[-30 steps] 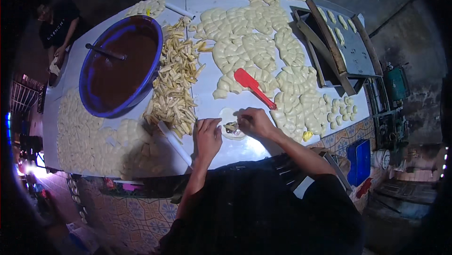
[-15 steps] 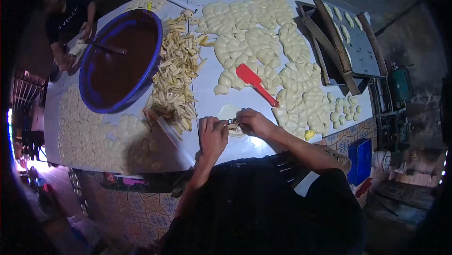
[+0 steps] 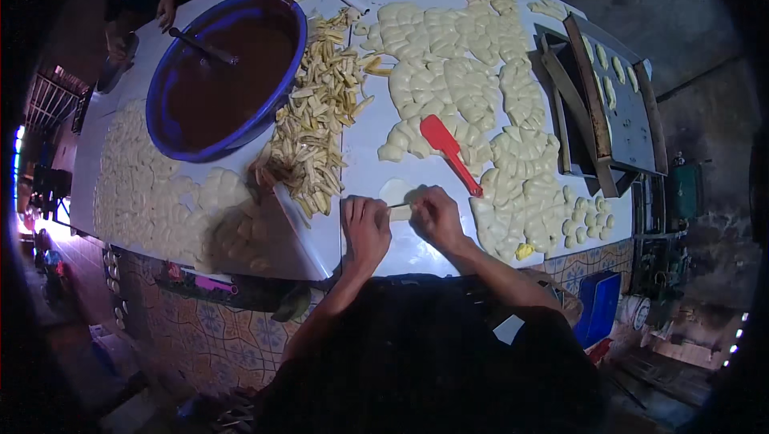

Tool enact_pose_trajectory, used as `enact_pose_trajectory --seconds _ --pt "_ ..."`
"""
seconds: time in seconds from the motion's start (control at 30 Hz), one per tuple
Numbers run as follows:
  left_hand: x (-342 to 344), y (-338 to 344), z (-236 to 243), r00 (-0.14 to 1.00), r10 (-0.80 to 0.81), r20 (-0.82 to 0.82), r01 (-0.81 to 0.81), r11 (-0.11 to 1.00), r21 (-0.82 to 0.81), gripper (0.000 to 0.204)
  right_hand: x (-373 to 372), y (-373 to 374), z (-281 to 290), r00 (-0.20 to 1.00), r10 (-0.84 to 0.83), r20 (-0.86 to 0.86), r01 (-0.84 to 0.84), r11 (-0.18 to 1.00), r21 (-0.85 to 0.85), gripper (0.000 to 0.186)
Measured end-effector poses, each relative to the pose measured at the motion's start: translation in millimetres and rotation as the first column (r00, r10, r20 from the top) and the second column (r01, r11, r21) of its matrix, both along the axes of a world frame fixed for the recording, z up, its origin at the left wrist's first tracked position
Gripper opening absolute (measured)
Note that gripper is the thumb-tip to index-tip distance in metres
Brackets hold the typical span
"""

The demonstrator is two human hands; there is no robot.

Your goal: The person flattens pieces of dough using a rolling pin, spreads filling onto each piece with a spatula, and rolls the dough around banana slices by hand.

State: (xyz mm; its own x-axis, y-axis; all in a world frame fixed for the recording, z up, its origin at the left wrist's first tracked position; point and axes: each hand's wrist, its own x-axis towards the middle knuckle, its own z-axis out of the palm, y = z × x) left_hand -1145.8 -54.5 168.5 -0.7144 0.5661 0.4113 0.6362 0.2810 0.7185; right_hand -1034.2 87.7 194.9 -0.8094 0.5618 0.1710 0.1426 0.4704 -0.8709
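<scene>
Near the table's front edge, a small pale rolled dough piece (image 3: 401,212) lies between my two hands. My left hand (image 3: 368,230) has its fingers curled at the roll's left end. At the other end, my right hand (image 3: 436,216) pinches the dough, its fingers bent inward. Just beyond them a thin flat round of dough (image 3: 396,191) rests on the white table. What is inside the roll cannot be seen. Further right and back, a red spatula (image 3: 450,153) lies across the dough pieces (image 3: 456,85).
A blue basin (image 3: 160,125) of brown filling stands left, beside a heap of sliced banana-like strips (image 3: 314,125). More dough (image 3: 136,193) covers the left. Metal trays (image 3: 629,125) with wooden edges are stacked right. Two other people work at the far side.
My hands have drawn slightly apart along the dough, which now shows as a closed roll instead of an open round with dark filling. The person at far left no longer holds dough. The view has shifted.
</scene>
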Motion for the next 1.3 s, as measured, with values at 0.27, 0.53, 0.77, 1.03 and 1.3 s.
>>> enact_pose_trajectory --seconds 0.27,0.53,0.77,1.03,1.3 --pt "-3.8 -4.1 12.6 0.985 -0.132 -0.115 0.094 0.953 -0.289 0.04 6.3 14.8 -19.5 0.992 0.124 -0.003 -0.119 0.958 0.261 0.034" --pt "-6.7 -3.2 -24.4 0.956 -0.236 -0.174 0.206 0.963 -0.172 0.021 0.6 7.9 -26.9 0.979 0.195 0.063 -0.205 0.944 0.259 0.039" --pt "13.0 -11.1 -7.3 0.972 -0.188 -0.138 0.086 0.839 -0.537 0.076 19.2 -26.3 -19.4 0.958 -0.028 0.284 -0.117 0.869 0.48 0.062" --pt "-60.5 67.4 -18.6 0.977 0.2 -0.074 -0.213 0.93 -0.299 0.069 -59.3 15.7 -28.0 0.908 -0.376 0.186 0.277 0.871 0.406 0.065" --pt "-25.3 26.7 -3.3 0.922 -0.375 -0.099 0.241 0.753 -0.612 0.068 -7.6 -11.0 -33.1 0.907 -0.118 0.405 -0.128 0.837 0.531 0.065"
